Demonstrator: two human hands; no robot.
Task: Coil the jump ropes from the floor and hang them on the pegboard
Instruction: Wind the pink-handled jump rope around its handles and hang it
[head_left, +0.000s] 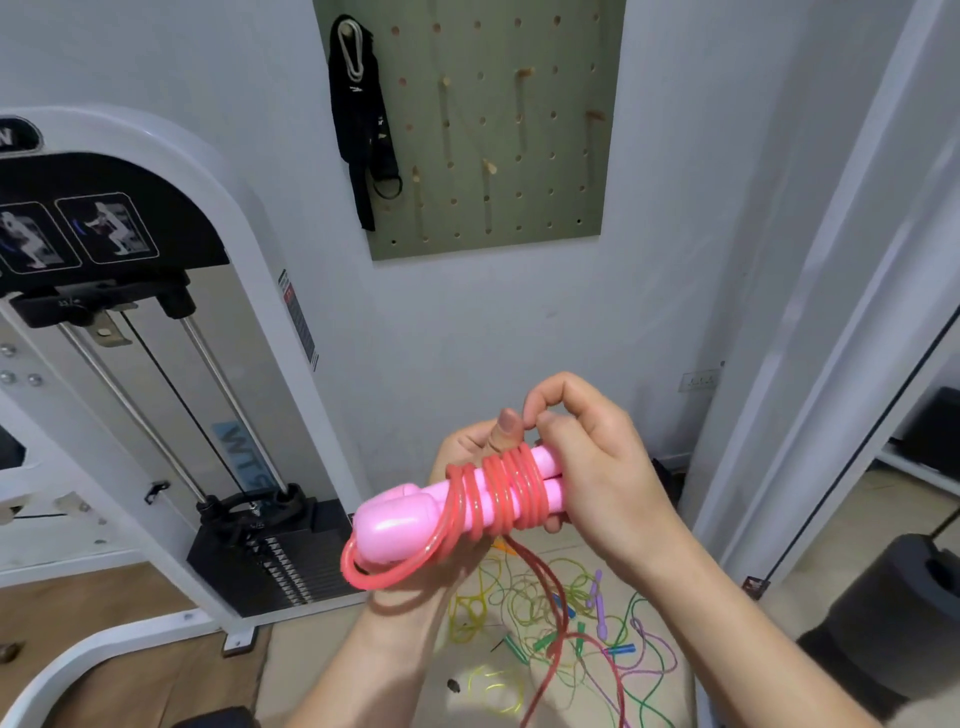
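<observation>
At far left stands a weight machine (156, 364) with its black weight stack (270, 561). On the wall, a black strap (363, 130) hangs from the upper left corner of the green pegboard (519, 156). Left hand (470, 441) – clenched from beneath around the pair of pink handles (410, 519), thumb raised above them. The red cord (511, 488) is wound in several turns around both handles; its free length hangs toward the floor. Right hand (597, 467) – fingers curled around the handles' right ends, index finger and thumb bent over the coil. Below, tangled jump ropes (571, 634) lie on the floor.
</observation>
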